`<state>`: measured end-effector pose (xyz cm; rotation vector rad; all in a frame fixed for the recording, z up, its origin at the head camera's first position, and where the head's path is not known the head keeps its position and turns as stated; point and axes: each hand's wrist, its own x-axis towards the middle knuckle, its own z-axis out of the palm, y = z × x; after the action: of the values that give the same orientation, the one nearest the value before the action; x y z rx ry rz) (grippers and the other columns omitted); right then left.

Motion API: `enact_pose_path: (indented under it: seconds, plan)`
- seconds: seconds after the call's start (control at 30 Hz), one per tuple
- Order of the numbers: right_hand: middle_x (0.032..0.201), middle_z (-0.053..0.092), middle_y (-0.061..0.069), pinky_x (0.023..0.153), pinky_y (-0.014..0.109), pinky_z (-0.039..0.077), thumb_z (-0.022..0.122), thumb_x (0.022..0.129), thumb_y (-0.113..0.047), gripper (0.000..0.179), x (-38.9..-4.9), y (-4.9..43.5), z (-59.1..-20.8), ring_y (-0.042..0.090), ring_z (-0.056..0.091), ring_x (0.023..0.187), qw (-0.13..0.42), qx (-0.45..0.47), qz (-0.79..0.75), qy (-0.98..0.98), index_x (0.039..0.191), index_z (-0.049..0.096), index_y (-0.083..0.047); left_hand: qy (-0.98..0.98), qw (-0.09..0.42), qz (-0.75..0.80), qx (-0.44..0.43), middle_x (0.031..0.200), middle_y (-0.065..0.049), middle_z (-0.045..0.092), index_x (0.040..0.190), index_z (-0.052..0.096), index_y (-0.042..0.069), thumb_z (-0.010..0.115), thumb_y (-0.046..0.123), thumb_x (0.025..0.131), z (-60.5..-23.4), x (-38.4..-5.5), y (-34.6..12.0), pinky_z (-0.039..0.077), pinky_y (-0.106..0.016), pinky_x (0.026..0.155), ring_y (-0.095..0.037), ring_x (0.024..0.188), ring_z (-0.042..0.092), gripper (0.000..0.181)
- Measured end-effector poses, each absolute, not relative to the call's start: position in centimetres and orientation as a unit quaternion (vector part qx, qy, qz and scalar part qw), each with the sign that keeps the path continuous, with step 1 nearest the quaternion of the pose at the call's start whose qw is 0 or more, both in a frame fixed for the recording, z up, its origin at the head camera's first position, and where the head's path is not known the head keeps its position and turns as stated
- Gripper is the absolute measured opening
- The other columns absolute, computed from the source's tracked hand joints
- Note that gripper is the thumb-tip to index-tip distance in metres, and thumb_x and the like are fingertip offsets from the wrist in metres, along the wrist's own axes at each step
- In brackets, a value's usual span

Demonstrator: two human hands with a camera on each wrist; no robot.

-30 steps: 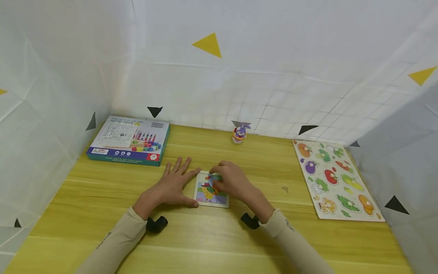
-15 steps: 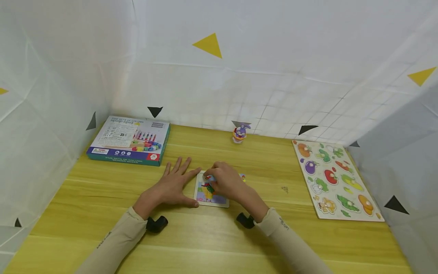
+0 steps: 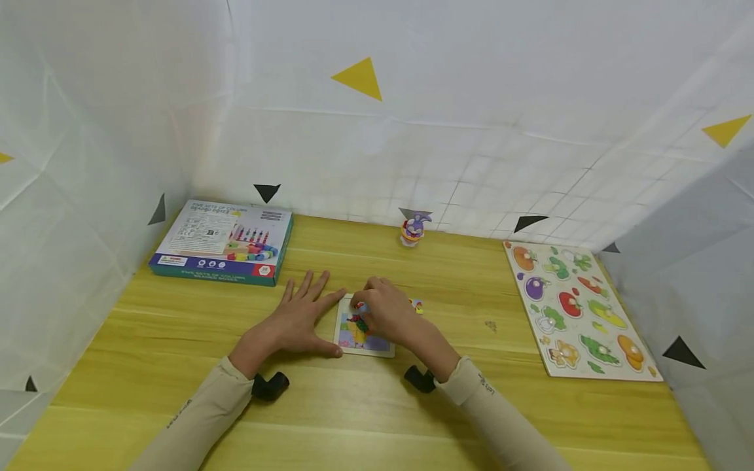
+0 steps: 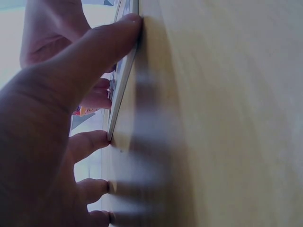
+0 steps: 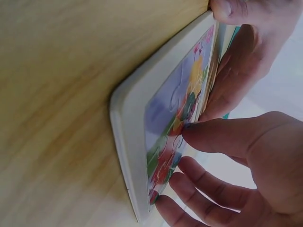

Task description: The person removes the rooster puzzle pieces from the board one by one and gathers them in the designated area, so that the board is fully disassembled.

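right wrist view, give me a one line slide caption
Right hand at the face of a framed picture puzzle, left hand at its edge, on a wood-grain tabletop.

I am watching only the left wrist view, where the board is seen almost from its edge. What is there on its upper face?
Observer: The board carries a colourful picture, with curved cut lines visible in the right wrist view.
Operator: Thank you. And how is the right hand placed there?
Observer: Its thumb and fingertips are at the picture, with a gap between thumb and index finger.
Operator: I understand. Which thing is standing farther back, beyond the hands?
Observer: In the head view, a small purple figure stands near the far edge of the table.
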<state>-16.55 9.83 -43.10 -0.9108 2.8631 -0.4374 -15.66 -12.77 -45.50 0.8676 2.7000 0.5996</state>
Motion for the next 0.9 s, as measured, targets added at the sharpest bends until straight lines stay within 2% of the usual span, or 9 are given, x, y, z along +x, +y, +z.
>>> enact_pose_path:
  seconds: [0.37, 0.7, 0.9]
  plan:
    - [0.099, 0.061, 0.006, 0.071, 0.033, 0.051, 0.073, 0.089, -0.003, 0.018, -16.54, 9.8, -43.07, 0.02, 0.056, 0.086, 0.039, -0.299, -0.171, 0.938, 0.104, 0.075, -0.012, 0.924, 0.112, 0.21, 0.3, 0.165, -0.021, 0.005, 0.159, 0.031, 0.021, 0.075, 0.071, 0.073, -45.61, -15.61, -12.86, -0.002, -0.07, 0.112, -0.047, 0.148, -0.005, 0.109]
    - [0.094, 0.061, 0.007, 0.066, 0.03, 0.049, 0.075, 0.086, -0.002, 0.016, -16.59, 10.04, -43.26, 0.017, 0.054, 0.079, 0.011, -0.32, -0.178, 0.931, 0.1, 0.073, -0.009, 0.924, 0.119, 0.211, 0.297, 0.166, -0.018, 0.002, 0.16, 0.029, 0.023, 0.075, 0.071, 0.073, -45.71, -15.68, -12.98, -0.003, -0.068, 0.113, -0.045, 0.149, -0.007, 0.109]
    - [0.095, 0.062, 0.006, 0.069, 0.031, 0.051, 0.075, 0.085, -0.002, 0.017, -16.5, 10.28, -43.21, 0.017, 0.055, 0.08, 0.005, -0.322, -0.18, 0.93, 0.1, 0.073, -0.009, 0.923, 0.119, 0.208, 0.301, 0.166, -0.018, 0.002, 0.16, 0.029, 0.023, 0.074, 0.072, 0.073, -45.75, -15.7, -12.81, -0.003, -0.069, 0.113, -0.045, 0.149, -0.007, 0.109]
